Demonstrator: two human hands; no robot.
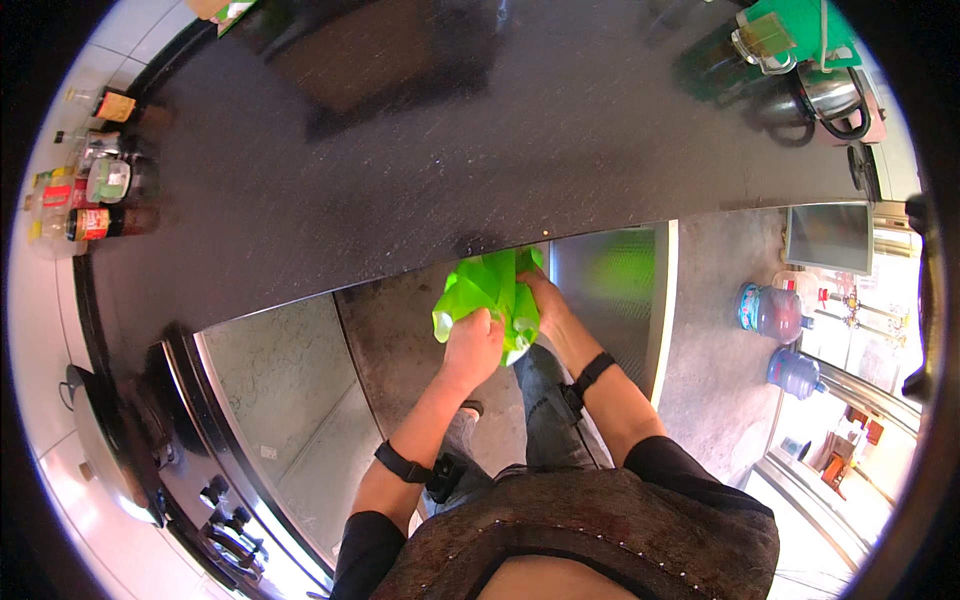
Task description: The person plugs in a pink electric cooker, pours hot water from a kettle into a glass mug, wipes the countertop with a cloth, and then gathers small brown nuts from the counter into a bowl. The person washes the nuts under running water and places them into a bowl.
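Note:
Just below the front edge of a dark stone countertop, both hands hold a bright green, thin, crumpled bag. It looks like plastic, though glare hides its texture. My left hand is in a fist around its near side. On the other side my right hand grips its upper right edge between thumb and fingers. Folds stick out on several sides, and a whitish patch shows at the lower left corner. My fingers hide part of the bag. A black strap circles each forearm.
Sauce bottles line the counter's left end. A steel kettle and a glass mug stand far right. A lidded pan is on the stove at left. Large water bottles lie right, beyond a glossy panel.

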